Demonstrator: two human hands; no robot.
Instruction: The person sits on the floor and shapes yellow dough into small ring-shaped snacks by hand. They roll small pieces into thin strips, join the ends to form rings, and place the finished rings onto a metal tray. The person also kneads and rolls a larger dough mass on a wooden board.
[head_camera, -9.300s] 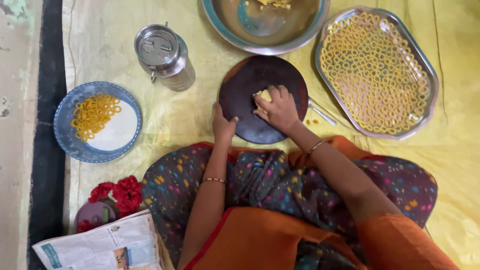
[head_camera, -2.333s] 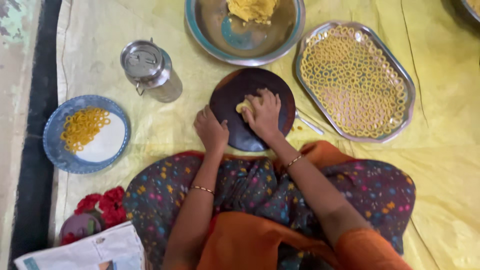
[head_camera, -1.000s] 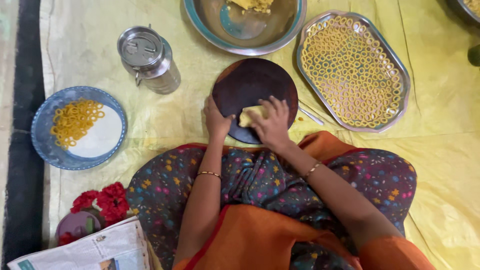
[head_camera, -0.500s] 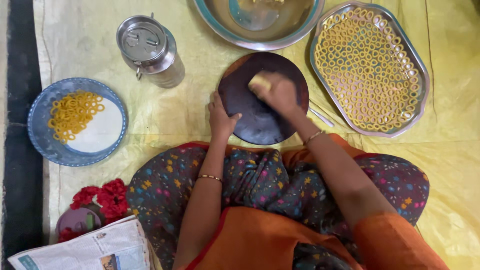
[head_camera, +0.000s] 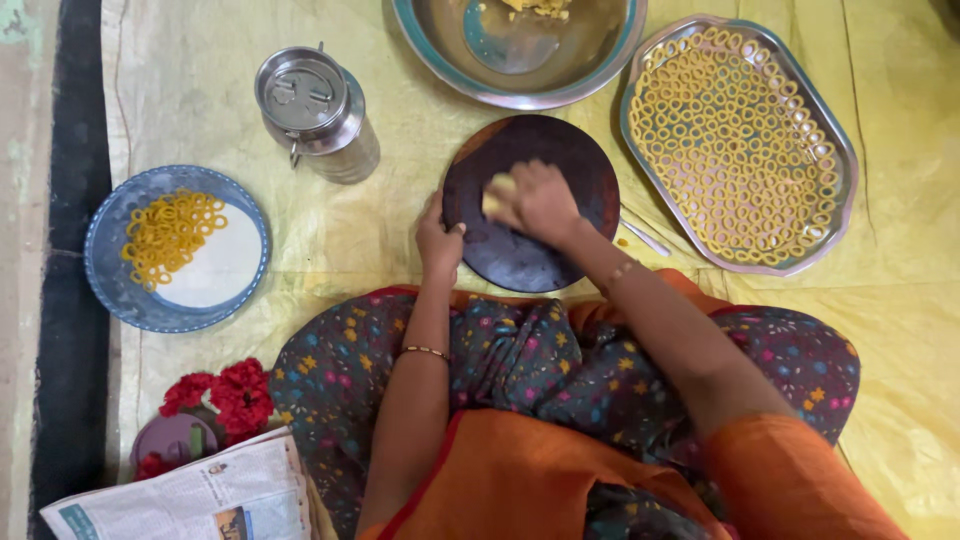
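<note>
Round board (head_camera: 530, 245): dark brown, flat, matte, lying on the yellow sheet (head_camera: 420, 230) directly in front of the seated person's knees.

Dough piece (head_camera: 497, 192): pale yellow, soft-looking lump on the upper left part of the board, mostly covered by the right hand (head_camera: 538, 200); only its left end shows past the fingers.

Right hand: palm down on the dough, fingers curved loosely over it, pressing it against the board; whether the fingers grip the lump or merely rest on it cannot be told.

Left hand (head_camera: 440, 243): fingers bent, resting on the board's left rim, holding nothing else; a thin bangle sits on that forearm.

Steel bowl (head_camera: 600, 70): large, round, shiny, just beyond the board, with a little yellow dough at its far side.

Steel tray (head_camera: 830, 130): oblong, to the right of the board, packed with small yellow dough rings in close rows.

Blue plate (head_camera: 115, 275): round, patterned rim, well left of the board, with a loose heap of the same rings on a white centre.

Lidded steel can (head_camera: 315, 110): cylindrical, between plate and bowl.

Red flowers (head_camera: 225, 390) and a folded newspaper (head_camera: 190, 495): lower left, beside the knee.
</note>
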